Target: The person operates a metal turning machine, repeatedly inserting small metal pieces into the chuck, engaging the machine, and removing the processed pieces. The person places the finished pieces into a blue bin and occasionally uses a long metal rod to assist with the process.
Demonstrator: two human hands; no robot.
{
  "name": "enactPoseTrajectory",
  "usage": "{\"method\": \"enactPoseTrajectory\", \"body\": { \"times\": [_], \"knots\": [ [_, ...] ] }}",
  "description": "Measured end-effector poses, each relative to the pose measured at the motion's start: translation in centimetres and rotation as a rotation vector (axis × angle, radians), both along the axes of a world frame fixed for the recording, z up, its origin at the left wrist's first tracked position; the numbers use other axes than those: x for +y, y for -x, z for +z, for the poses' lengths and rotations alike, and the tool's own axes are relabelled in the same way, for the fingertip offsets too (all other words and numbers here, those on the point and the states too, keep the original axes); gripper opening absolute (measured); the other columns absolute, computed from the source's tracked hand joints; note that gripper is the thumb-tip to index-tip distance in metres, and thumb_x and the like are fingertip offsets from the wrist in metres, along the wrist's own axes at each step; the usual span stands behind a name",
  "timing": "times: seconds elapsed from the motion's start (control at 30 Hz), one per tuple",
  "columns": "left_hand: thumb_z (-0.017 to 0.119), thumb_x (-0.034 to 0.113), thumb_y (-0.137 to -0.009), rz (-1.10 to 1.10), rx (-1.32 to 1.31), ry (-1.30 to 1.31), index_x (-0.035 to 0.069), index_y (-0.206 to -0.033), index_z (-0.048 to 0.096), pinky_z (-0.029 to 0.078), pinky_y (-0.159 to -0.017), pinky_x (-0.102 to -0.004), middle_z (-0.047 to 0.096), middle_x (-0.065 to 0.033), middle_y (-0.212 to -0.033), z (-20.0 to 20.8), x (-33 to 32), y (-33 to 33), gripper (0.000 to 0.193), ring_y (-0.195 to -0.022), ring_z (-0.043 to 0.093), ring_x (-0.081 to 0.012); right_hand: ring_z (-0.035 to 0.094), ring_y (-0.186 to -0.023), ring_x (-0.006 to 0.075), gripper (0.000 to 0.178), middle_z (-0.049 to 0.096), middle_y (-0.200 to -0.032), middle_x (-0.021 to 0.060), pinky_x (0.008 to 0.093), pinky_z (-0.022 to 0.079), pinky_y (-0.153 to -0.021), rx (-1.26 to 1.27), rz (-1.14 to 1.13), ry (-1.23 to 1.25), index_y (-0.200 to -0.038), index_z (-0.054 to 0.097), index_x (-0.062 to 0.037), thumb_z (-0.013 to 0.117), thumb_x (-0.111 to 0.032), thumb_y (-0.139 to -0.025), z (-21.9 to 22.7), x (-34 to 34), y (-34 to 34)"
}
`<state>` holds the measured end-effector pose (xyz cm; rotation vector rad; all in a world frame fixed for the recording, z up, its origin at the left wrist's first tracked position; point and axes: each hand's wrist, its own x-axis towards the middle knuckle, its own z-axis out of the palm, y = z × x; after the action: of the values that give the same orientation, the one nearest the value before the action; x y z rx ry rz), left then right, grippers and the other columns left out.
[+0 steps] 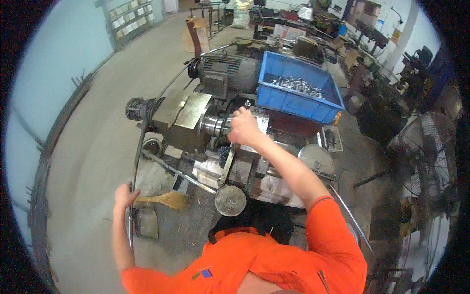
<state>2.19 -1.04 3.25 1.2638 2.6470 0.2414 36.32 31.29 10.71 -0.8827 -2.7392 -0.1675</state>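
My left hand (126, 196) is wrapped round a long metal lever (139, 147) that runs down the left side of a small lathe. Over the machine's middle, my right hand (243, 127) is closed beside the shiny spindle chuck (213, 126), its fingers bent together. Whatever they may hold is hidden. Just beyond the fingertips stands a small shiny metal piece (247, 104). The headstock (183, 120) has a bare metal plate on top. A round handwheel (230, 200) sits at the front of the bed, below my right hand.
Behind the lathe are a ribbed motor (230, 71) and a blue crate (298, 105) holding many small metal parts. A straw brush (169, 200) lies near my left hand. At the right are a round metal disc (316, 159) and a large fan (423, 152).
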Motion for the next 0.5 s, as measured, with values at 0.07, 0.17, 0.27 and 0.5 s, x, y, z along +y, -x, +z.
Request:
{"method": "enactPoseTrajectory", "body": {
  "times": [0.07,0.17,0.27,0.5],
  "knots": [
    [0.063,0.019,-0.072,0.128,-0.491,-0.214,-0.003,-0.093,0.058,0.049,-0.058,-0.0331,0.061,-0.0149,-0.070,-1.9,0.9,1.5,0.031,-0.063,0.061,-0.0225,0.046,-0.093,0.0288,0.030,0.057,-0.091,0.0135,0.0363,0.040,-0.082,0.084,0.045,-0.043,-0.069,0.066,-0.0026,0.060,-0.028,-0.054,2.2,1.1,-2.9],
    [0.059,0.011,-0.075,0.082,-1.011,-0.429,-0.003,-0.094,0.057,0.049,-0.054,-0.0306,0.060,-0.0113,-0.069,-4.9,1.7,3.4,0.023,-0.058,0.059,-0.0183,0.046,-0.096,0.0311,0.035,0.053,-0.102,0.0159,0.0395,0.040,-0.085,0.230,-0.112,-0.191,-0.084,0.067,-0.0104,0.061,-0.026,-0.053,4.9,5.4,-8.5],
    [0.060,0.012,-0.076,0.075,-0.828,-0.525,-0.004,-0.094,0.055,0.051,-0.056,-0.0319,0.057,-0.0092,-0.067,-3.9,1.4,1.8,0.024,-0.059,0.059,-0.0195,0.042,-0.108,0.0381,0.050,0.039,-0.125,0.0232,0.0410,0.036,-0.093,0.434,-0.334,-0.165,-0.103,0.061,-0.0114,0.062,-0.018,-0.054,7.0,6.7,-11.9],
    [0.062,0.020,-0.078,0.140,-0.943,-0.577,-0.004,-0.094,0.052,0.049,-0.055,-0.0309,0.055,-0.0087,-0.073,-4.8,0.7,2.2,0.030,-0.062,0.058,-0.0184,0.047,-0.109,0.0350,0.046,0.042,-0.125,0.0217,0.0359,0.039,-0.092,0.562,-0.434,0.049,-0.099,0.063,-0.0093,0.062,-0.017,-0.054,4.6,2.2,-22.4]
  ]
}}
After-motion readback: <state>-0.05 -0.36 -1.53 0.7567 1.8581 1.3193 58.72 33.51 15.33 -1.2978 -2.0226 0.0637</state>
